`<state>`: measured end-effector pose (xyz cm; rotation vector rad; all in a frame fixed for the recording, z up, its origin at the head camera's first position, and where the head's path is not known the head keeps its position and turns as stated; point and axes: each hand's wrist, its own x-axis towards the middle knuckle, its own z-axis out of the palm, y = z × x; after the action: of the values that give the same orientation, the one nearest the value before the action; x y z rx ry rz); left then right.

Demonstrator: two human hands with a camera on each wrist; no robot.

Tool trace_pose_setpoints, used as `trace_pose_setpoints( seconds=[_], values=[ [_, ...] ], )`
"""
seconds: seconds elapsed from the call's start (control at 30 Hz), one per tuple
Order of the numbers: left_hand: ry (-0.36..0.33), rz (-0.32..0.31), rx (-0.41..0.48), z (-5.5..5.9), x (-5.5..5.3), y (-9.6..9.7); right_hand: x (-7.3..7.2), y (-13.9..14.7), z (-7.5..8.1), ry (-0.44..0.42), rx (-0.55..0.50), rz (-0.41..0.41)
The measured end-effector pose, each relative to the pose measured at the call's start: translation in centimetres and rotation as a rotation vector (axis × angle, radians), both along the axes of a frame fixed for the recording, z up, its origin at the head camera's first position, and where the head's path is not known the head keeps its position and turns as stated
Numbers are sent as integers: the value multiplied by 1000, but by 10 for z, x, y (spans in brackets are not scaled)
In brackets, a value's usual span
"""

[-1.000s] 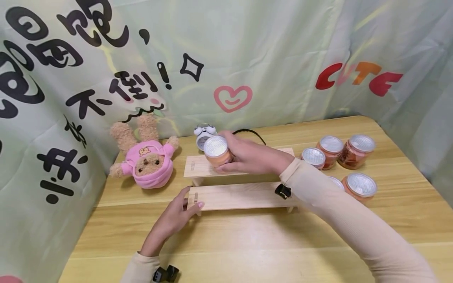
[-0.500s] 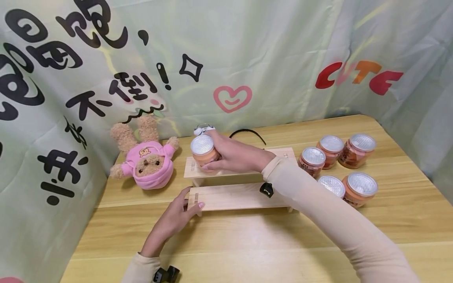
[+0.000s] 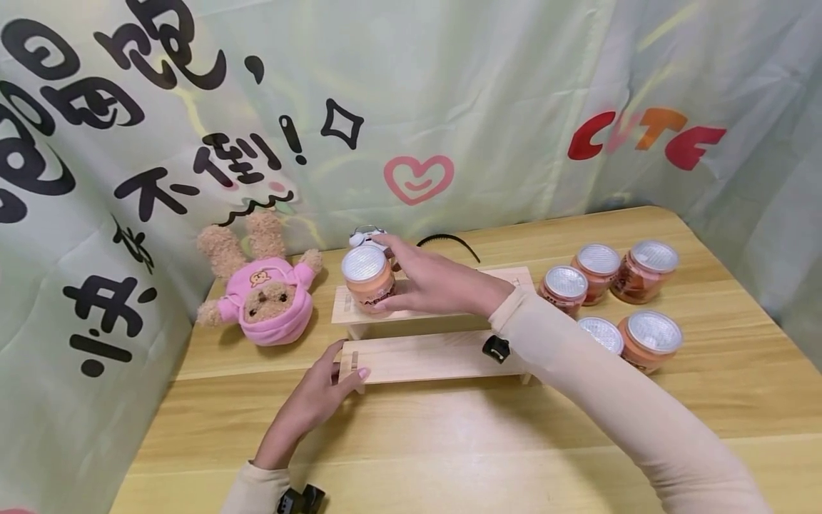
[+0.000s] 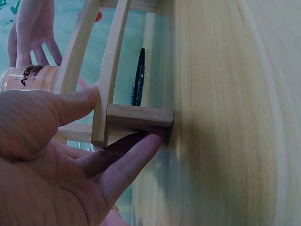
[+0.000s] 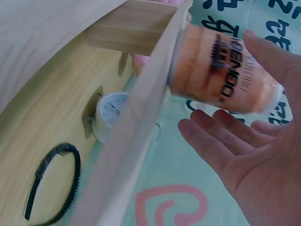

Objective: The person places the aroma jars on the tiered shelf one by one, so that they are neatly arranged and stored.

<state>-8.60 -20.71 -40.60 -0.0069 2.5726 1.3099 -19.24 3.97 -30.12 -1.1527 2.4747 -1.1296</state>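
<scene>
Clearly upright, the orange jar (image 3: 369, 282) stands on the left end of the upper board (image 3: 514, 277) of a wooden rack (image 3: 424, 357) — its long axis vertical, its silver lid facing straight up. Dark lettering on its side is turned toward the right hand (image 3: 443, 278). That hand is spread wide around it, thumb at the near side and nearly straight fingers behind; the right wrist view shows a gap between the fingers and the jar, though whether the thumb touches I cannot tell. The left hand (image 3: 311, 392) pinches the left end of the lower board, thumb on top and fingers against the leg. The rack's boards run lengthwise from left to right across the surface (image 3: 449, 442).

Right of the rack, five more jars (image 3: 644, 273) stand upright in a loose group, lids up. The rearmost right one shows dark reddish contents through its clear wall — what fills the others is too indistinct to name.
</scene>
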Motion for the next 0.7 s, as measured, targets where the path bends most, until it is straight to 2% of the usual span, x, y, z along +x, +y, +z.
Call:
trace_pose_setpoints(
  seconds=[0.1,0.27,0.53,0.7],
  values=[
    [1,-1,13,0,0,0,8,15,6,28,33,-25],
    [0,-3,20,0,1,0,24,45,13,61,30,-74],
    [4,-10,-5,0,2,0,54,110,15,64,-38,-234],
    [-2,-10,1,0,1,0,69,154,11,161,-90,-316]
  ],
)
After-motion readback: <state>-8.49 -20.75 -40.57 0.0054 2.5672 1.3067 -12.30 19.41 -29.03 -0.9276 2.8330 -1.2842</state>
